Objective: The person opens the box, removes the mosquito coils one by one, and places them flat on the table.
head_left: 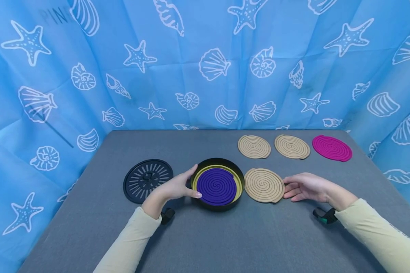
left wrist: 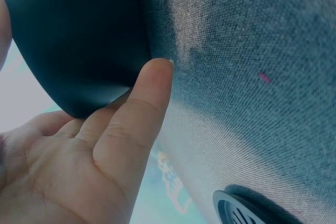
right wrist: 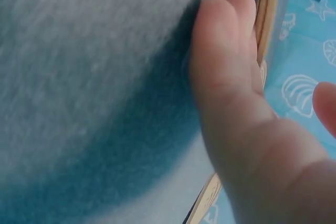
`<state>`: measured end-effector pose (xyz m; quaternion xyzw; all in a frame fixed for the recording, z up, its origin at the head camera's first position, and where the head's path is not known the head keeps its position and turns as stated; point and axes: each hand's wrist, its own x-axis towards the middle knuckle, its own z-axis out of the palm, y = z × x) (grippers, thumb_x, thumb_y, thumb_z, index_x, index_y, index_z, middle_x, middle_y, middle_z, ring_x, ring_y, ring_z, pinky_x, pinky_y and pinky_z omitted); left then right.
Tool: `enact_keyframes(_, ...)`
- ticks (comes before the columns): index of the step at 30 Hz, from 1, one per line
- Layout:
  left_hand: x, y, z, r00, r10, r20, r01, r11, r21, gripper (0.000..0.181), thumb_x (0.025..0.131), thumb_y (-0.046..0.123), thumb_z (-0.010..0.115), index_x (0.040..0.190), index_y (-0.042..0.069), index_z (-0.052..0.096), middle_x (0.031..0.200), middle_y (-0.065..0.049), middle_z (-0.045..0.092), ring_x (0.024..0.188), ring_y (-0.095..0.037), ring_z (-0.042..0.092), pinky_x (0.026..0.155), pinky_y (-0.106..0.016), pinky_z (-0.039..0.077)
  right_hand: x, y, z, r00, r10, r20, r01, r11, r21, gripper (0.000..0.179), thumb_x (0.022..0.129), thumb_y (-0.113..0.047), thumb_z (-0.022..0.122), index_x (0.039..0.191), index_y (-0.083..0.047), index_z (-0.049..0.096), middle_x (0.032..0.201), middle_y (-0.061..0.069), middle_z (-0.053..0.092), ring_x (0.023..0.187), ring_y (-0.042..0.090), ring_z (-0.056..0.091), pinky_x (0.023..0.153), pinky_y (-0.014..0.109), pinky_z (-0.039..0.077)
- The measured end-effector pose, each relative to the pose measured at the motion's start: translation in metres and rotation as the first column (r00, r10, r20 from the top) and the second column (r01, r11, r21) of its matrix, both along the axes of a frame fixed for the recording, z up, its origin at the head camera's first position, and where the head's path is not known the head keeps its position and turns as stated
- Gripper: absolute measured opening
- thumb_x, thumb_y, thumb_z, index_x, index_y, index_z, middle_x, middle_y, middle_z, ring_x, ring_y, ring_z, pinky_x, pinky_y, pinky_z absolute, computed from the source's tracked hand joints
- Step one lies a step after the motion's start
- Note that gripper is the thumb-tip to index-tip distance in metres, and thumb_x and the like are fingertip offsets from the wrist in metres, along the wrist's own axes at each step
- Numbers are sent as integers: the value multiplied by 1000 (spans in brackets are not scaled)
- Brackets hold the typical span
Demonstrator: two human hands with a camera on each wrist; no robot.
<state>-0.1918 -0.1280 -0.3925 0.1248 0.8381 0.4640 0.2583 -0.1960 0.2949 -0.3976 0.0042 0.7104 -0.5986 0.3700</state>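
A round black pan-like container (head_left: pixel 216 207) with a yellow inner rim (head_left: pixel 240 185) sits mid-table, a purple spiral disc (head_left: pixel 216 186) lying inside it. My left hand (head_left: pixel 177 184) holds its left side, thumb at the front and fingers at the back; in the left wrist view the dark side wall (left wrist: pixel 79 35) rests against the fingers. To the container's right is a beige spiral disc (head_left: pixel 264 185). At its right edge, my right hand (head_left: pixel 309 187) has its fingertips (right wrist: pixel 220 19) between the disc and the table. The right thumb (right wrist: pixel 326 106) stands apart from the disc.
A black slotted lid (head_left: pixel 148 179) with a centre knob lies left of the container. Along the back right of the grey table (head_left: pixel 222 242) are two more beige spiral discs (head_left: pixel 254 146) and a magenta one (head_left: pixel 332 148). A blue shell-print curtain (head_left: pixel 191 57) hangs behind.
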Motion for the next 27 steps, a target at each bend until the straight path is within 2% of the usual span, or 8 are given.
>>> enact_keyframes(13,0,-1,-1,1000,0,0,0,1000,-6,97,85,16,76,157,15,11,161,-14,12,147,-34,10,115,-54,13,-1,9,4,998,1,69,3,998,-58,37,105,-17,36,123,11,51,95,10,70,87,19,70,79,35,57)
enact_keyframes(18,-1,-1,-2,1000,-11,-5,11,1000,-4,97,86,16,76,157,14,10,161,-16,12,146,-35,10,115,-55,13,-1,11,5,997,19,74,-13,997,-78,37,106,-16,34,123,11,52,95,10,71,86,19,70,79,34,57)
enact_keyframes(27,-2,-2,-3,1000,-22,0,22,1000,6,97,86,16,76,157,13,10,161,-15,11,147,-34,10,116,-54,13,-1,11,11,997,15,81,-8,995,-96,44,106,-17,33,130,18,43,97,11,71,88,19,70,81,35,57)
